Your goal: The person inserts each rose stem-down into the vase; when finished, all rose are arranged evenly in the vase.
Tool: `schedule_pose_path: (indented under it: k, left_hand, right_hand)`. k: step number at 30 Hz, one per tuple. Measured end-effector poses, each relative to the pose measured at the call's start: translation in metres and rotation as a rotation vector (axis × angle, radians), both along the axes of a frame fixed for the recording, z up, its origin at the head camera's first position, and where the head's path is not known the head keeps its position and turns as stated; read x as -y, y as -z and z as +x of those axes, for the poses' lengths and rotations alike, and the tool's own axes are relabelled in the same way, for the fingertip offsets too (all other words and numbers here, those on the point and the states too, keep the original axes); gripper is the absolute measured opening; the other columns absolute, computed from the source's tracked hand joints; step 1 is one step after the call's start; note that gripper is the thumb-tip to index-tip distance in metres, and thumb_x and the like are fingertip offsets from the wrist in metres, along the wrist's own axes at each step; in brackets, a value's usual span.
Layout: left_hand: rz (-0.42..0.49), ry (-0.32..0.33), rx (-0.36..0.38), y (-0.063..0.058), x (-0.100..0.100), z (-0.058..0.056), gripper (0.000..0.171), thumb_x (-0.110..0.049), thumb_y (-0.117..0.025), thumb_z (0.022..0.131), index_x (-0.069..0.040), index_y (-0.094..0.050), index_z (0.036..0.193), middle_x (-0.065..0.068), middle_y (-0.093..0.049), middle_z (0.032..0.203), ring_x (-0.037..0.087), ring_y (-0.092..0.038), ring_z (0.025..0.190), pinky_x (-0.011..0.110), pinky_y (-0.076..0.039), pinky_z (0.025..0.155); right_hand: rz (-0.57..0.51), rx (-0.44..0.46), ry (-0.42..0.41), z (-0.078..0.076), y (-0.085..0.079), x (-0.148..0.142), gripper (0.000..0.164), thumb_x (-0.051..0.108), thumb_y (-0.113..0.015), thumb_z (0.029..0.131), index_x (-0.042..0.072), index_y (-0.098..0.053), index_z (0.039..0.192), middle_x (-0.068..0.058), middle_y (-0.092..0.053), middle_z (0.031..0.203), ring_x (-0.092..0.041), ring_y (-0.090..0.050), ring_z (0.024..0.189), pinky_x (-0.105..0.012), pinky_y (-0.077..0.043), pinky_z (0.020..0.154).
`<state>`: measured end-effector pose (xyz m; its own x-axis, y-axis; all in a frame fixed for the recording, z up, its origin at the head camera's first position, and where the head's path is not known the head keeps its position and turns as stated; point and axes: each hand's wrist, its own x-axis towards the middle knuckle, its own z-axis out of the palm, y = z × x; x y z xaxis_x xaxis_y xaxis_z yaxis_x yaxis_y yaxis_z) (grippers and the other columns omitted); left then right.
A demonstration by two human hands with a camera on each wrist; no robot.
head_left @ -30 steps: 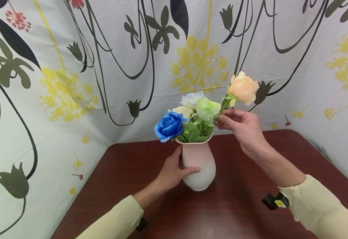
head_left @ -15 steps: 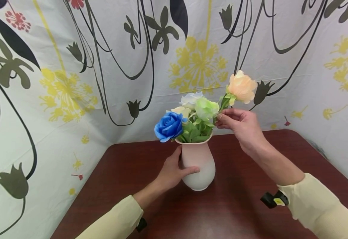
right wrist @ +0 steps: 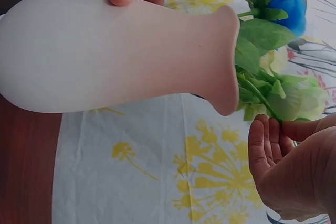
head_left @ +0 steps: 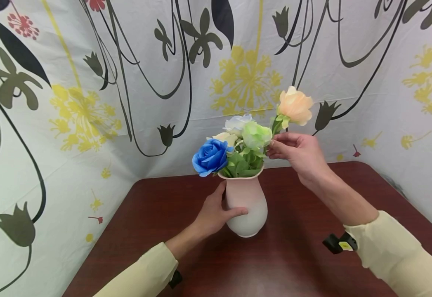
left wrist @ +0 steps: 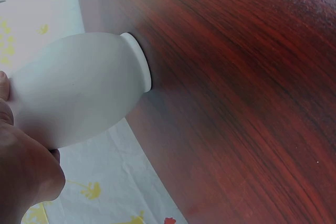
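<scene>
A white-and-pink vase [head_left: 247, 214] stands upright on the table. My left hand [head_left: 213, 212] holds its left side, with the thumb across the front and the fingers partly hidden behind. From the mouth rise artificial flowers: a blue rose [head_left: 211, 156] leaning left, a pale green flower [head_left: 256, 135], a white one [head_left: 238, 123] and a cream one [head_left: 226, 138]. Just right of the rim, my right hand [head_left: 300, 154] pinches a green stem [right wrist: 262, 98], which enters the vase mouth in the right wrist view. Above that hand, the peach flower [head_left: 295, 106] tilts right.
Beneath the vase lies a dark red wood-grain table [head_left: 164, 206]. A patterned white cloth [head_left: 145, 82] hangs behind it and along both sides. Small black devices, one of them a camera-like piece [head_left: 340, 243], sit at the sleeve cuffs.
The peach flower has shifted slightly left and up, growing a little more upright. My right hand and forearm have moved slightly with it. The left hand and vase have stayed put.
</scene>
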<state>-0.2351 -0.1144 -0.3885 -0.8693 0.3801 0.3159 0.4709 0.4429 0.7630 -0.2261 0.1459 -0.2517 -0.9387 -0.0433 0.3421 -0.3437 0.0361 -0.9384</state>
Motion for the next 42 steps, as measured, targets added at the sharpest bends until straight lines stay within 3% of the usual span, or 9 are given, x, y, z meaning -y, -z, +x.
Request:
schedule_pose_path:
  k: [9, 19, 28, 33, 37, 42]
  left_hand:
    - [-0.003, -0.003, 0.014, -0.001, -0.001, 0.001, 0.089, -0.04, -0.089, 0.089, -0.021, -0.038, 0.16, -0.001, -0.061, 0.148, 0.017, -0.061, 0.13, 0.043, -0.051, 0.109]
    - [-0.006, -0.011, 0.017, -0.001, -0.001, 0.001, 0.09, -0.043, -0.088, 0.089, -0.02, -0.038, 0.16, 0.0, -0.061, 0.147, 0.018, -0.061, 0.13, 0.045, -0.051, 0.11]
    - [-0.006, -0.009, 0.013, 0.001, 0.0, -0.001, 0.091, -0.044, -0.088, 0.088, -0.021, -0.037, 0.161, -0.001, -0.061, 0.146, 0.016, -0.061, 0.128, 0.044, -0.051, 0.11]
    - [-0.002, -0.004, 0.015, 0.0, 0.0, 0.0, 0.09, -0.044, -0.087, 0.089, -0.022, -0.037, 0.16, -0.002, -0.061, 0.146, 0.016, -0.062, 0.128, 0.043, -0.052, 0.109]
    - [0.0, -0.001, 0.015, 0.0, -0.001, 0.0, 0.09, -0.044, -0.087, 0.089, -0.021, -0.037, 0.16, -0.002, -0.061, 0.146, 0.016, -0.062, 0.127, 0.044, -0.052, 0.109]
    - [0.001, -0.002, 0.018, 0.0, -0.001, 0.0, 0.09, -0.045, -0.086, 0.089, -0.021, -0.037, 0.161, -0.001, -0.061, 0.147, 0.017, -0.062, 0.127, 0.044, -0.052, 0.109]
  right_hand:
    - [-0.017, 0.001, -0.011, 0.0, 0.014, 0.005, 0.032, 0.005, -0.067, 0.104, -0.02, -0.061, 0.124, 0.007, -0.077, 0.09, -0.009, -0.076, 0.082, -0.027, -0.062, 0.084]
    - [0.061, -0.014, 0.036, 0.004, 0.021, 0.005, 0.035, 0.014, -0.071, 0.104, -0.014, -0.067, 0.124, 0.01, -0.077, 0.093, -0.01, -0.076, 0.086, -0.024, -0.058, 0.087]
    - [0.238, -0.108, 0.159, 0.01, 0.031, 0.014, 0.023, 0.016, -0.074, 0.1, -0.003, -0.079, 0.114, -0.013, -0.079, 0.106, -0.008, -0.067, 0.093, -0.021, -0.052, 0.078]
    - [0.334, -0.182, 0.223, 0.012, 0.038, 0.017, 0.022, 0.025, -0.078, 0.099, 0.006, -0.083, 0.108, -0.009, -0.08, 0.102, -0.014, -0.064, 0.093, -0.024, -0.049, 0.075]
    - [0.356, -0.268, 0.228, 0.013, 0.042, 0.019, 0.016, 0.021, -0.08, 0.097, 0.006, -0.084, 0.101, -0.007, -0.08, 0.097, -0.016, -0.068, 0.093, -0.023, -0.051, 0.074]
    - [0.403, -0.34, 0.261, 0.014, 0.05, 0.023, 0.008, 0.014, -0.082, 0.095, 0.007, -0.085, 0.097, -0.008, -0.078, 0.099, -0.022, -0.07, 0.1, -0.04, -0.056, 0.083]
